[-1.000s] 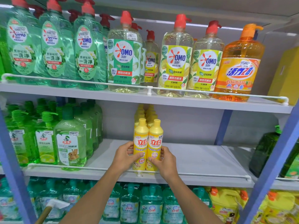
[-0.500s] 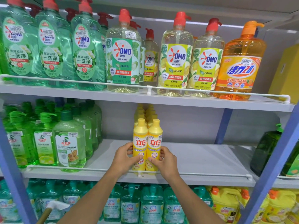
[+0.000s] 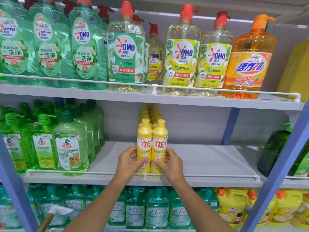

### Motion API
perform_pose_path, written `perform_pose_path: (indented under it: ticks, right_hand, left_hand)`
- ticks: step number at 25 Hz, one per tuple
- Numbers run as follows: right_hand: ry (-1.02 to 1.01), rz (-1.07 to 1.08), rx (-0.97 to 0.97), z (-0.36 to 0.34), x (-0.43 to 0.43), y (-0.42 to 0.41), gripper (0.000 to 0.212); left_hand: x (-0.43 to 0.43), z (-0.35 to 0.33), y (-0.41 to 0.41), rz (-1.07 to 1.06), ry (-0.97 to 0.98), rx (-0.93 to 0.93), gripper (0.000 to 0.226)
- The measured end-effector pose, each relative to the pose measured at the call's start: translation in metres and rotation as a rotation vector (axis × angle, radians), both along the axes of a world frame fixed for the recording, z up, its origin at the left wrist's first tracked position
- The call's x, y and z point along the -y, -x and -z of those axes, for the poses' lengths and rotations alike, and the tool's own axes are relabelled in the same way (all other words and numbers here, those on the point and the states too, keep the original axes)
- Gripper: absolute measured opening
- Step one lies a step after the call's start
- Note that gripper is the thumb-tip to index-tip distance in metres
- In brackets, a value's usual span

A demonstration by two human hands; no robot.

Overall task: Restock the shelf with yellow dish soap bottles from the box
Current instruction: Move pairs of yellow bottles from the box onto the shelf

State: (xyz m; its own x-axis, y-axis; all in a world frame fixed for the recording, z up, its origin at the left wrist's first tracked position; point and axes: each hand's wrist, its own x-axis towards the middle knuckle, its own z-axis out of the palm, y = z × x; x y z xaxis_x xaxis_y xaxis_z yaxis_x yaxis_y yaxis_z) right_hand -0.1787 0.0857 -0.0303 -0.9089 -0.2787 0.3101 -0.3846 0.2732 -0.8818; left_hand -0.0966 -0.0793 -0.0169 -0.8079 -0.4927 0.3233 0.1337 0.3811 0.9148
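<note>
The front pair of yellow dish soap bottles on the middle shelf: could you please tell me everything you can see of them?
The front pair of yellow bottles stands upright, side by side and touching, at the middle shelf front edge behind its white rail. They look like opaque plastic with yellow caps and red characters on white labels. The left hand grips the left bottle, the right hand the right one. More yellow bottles line up behind.

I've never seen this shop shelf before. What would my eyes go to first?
Probably the two yellow dish soap bottles in the middle of the middle shelf, with the left hand and right hand holding one each at the front rail. Next, the big orange pump bottle at the right end of the top shelf, and the row of tall green bottles on its left.
</note>
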Motion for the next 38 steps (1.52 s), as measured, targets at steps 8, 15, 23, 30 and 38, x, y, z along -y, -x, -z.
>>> perform_pose_path:
  ticks: [8, 15, 23, 30, 38]
  right_hand:
    - [-0.032, 0.058, 0.017, 0.001, 0.003, -0.004, 0.062]
    - [-0.086, 0.076, 0.01, -0.006, 0.004, -0.009, 0.064]
    - [-0.368, -0.035, -0.039, -0.036, -0.025, -0.033, 0.07]
    - [-0.912, -0.17, -0.273, -0.043, -0.087, -0.079, 0.071]
    - [-1.144, -0.32, -0.315, 0.053, -0.159, -0.169, 0.081]
  left_hand:
    - [0.003, 0.004, 0.002, 0.032, -0.024, -0.013, 0.051]
    - [0.0, 0.003, 0.002, 0.024, -0.016, 0.0, 0.05]
    - [0.009, -0.015, -0.031, -0.06, 0.337, 0.382, 0.085]
    - [-0.042, -0.032, -0.116, 0.07, 0.973, 0.727, 0.097]
    - [-0.145, 0.066, -0.215, 0.095, 1.041, 0.891, 0.094]
